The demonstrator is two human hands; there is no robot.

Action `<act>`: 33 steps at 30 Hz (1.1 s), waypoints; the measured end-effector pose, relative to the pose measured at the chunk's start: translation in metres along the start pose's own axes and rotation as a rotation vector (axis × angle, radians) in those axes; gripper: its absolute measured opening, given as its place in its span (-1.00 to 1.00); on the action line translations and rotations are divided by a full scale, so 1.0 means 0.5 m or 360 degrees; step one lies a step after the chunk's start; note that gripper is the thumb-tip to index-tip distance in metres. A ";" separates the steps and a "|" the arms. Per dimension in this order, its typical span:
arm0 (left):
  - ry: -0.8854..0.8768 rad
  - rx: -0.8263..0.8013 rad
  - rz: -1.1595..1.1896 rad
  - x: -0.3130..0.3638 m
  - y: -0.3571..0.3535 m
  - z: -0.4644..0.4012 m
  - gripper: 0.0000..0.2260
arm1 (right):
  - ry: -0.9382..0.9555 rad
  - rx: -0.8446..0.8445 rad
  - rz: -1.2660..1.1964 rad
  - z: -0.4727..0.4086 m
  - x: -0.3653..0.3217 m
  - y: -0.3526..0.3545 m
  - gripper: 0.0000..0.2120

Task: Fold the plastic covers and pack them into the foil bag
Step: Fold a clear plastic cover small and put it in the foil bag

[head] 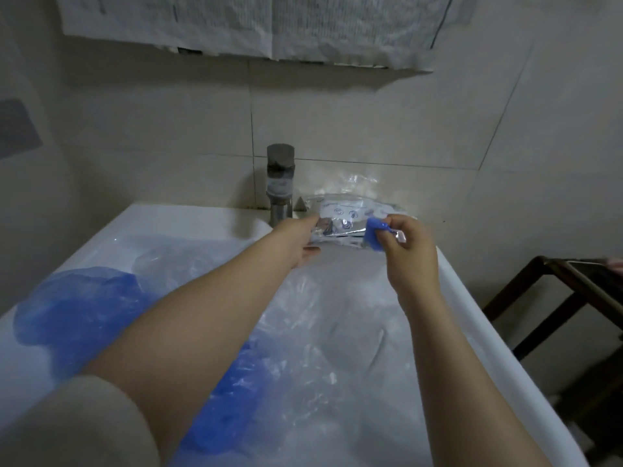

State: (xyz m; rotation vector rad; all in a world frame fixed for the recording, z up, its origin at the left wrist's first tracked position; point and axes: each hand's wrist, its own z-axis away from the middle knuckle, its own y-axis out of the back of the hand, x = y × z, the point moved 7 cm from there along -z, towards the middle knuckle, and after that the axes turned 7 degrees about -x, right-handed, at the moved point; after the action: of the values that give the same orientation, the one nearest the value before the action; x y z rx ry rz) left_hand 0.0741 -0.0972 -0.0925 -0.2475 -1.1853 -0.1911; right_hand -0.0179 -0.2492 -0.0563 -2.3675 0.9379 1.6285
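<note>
Crowding sink [448,274]: loose plastic covers [77,305]

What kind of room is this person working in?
Probably a bathroom or washroom: a white basin with a metal faucet behind it, set against a tiled wall.

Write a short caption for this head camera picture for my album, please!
Left hand holds the foil bag while right hand pushes in a folded blue cover.

Tiled wall [371,106], metal tap [279,183], dark wooden rack [553,298]
</note>
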 end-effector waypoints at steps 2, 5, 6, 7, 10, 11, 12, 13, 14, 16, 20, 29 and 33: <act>-0.0024 -0.0001 -0.0033 0.004 -0.013 -0.006 -0.73 | 0.0047 -0.0024 0.0060 -0.007 -0.004 0.006 -0.83; -0.0141 -0.0010 -0.0172 0.000 -0.018 -0.009 -0.89 | 0.0087 0.0008 0.0058 -0.009 -0.020 0.017 -0.74; -0.0255 0.0014 -0.0349 0.002 -0.011 -0.005 -0.83 | 0.0085 0.0029 0.0057 -0.010 -0.024 0.022 -0.75; -0.0380 0.0052 -0.0533 0.006 -0.002 0.007 -0.79 | 0.0097 0.0048 0.0058 -0.011 -0.031 0.029 -0.79; -0.0587 0.0017 -0.0680 -0.004 0.031 0.060 -0.74 | 0.0105 0.0065 0.0177 -0.017 -0.042 0.047 -0.91; -0.0613 -0.0019 -0.0703 -0.010 0.043 0.076 -0.75 | 0.0090 0.0044 0.0187 -0.016 -0.046 0.050 -0.91; -0.0628 -0.0034 -0.0770 -0.015 0.056 0.087 -0.76 | 0.0061 0.0015 0.0147 -0.013 -0.047 0.050 -0.89; -0.0631 -0.0038 -0.0868 -0.020 0.070 0.098 -0.77 | 0.0024 -0.0028 0.0084 -0.008 -0.047 0.046 -0.89; -0.0645 -0.0032 -0.0958 -0.023 0.085 0.106 -0.78 | -0.0018 -0.0082 0.0030 -0.004 -0.044 0.037 -0.90; -0.0644 -0.0017 -0.1082 -0.029 0.111 0.120 -0.81 | -0.0056 -0.0209 0.0029 0.009 -0.048 0.015 -0.94; -0.0653 0.0070 -0.1354 -0.041 0.153 0.147 -0.88 | -0.0085 -0.0381 0.0233 0.031 -0.062 -0.034 -0.93; -0.0744 -0.0079 -0.1393 -0.048 0.145 0.183 -0.87 | 0.0033 -0.0931 0.1040 0.066 -0.100 -0.106 -0.84; -0.0803 -0.0060 -0.1426 -0.035 0.120 0.184 -0.91 | -0.0024 -0.1290 0.1256 0.084 -0.125 -0.107 -0.81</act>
State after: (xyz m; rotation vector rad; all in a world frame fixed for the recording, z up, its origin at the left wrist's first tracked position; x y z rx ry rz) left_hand 0.0026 -0.0131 -0.0818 0.2398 -1.7369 -0.9774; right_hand -0.0369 -0.1620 -0.0317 -2.5673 1.5814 2.7380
